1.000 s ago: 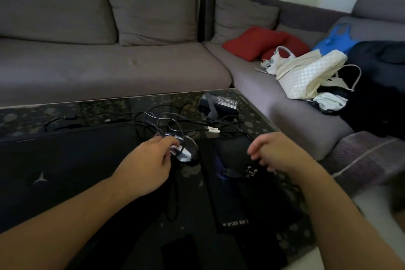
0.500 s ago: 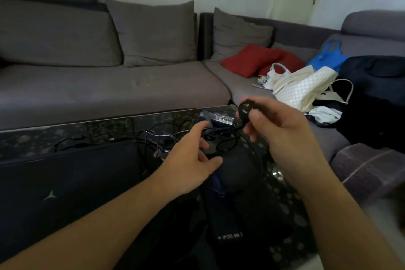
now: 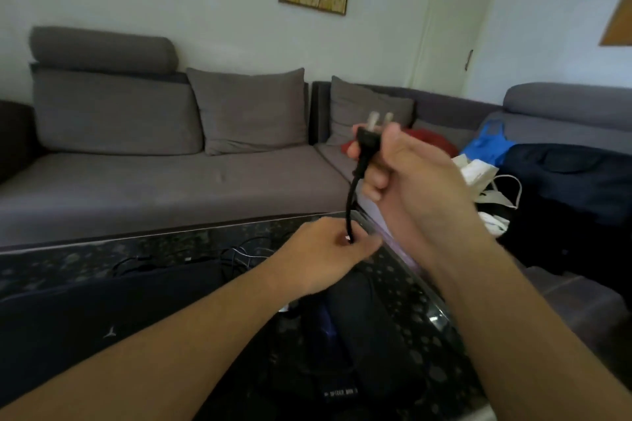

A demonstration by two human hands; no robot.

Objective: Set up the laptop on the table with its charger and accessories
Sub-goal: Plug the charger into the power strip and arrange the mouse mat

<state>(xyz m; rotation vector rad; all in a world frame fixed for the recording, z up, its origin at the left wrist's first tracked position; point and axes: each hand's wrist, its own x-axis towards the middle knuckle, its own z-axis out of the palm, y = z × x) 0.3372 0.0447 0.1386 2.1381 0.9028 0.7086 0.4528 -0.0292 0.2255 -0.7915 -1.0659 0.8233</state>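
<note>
Far left, at nine o'clock of my reach: closed laptop (image 3: pixel 102 325) lying flat on the dark speckled table (image 3: pixel 424 314), lid down, not yet opened. Just past its far edge, toward eleven o'clock, a tangle of thin cables (image 3: pixel 239 255) on the glass. Centre: my left hand (image 3: pixel 325 253) low over the table, knuckles up, fingers curled and pinching the black charger cord (image 3: pixel 350 212) where it runs down out of sight under my palm. At five o'clock from that hand, a dark mouse pad (image 3: pixel 359 345) with white lettering at its near edge. Right of centre, at one o'clock from the left hand: my right hand (image 3: pixel 410 174) raised well above the table, wrist bent back toward me, thumb and curled fingers gripping the charger plug (image 3: pixel 368 140), two prongs pointing up. Cord hangs near straight between the two hands, so little slack. Risks as I judge them: pulling the plug further while the left hand pinches could drag the tangle and whatever is caught in it off the glass; the slick top would let things slide. Prongs are blurred, so I cannot tell their condition. No socket visible; the cord may not reach one. Far right, three o'clock: sofa (image 3: pixel 171 181) corner piled with bags (image 3: pixel 485 174) and dark clothing
</note>
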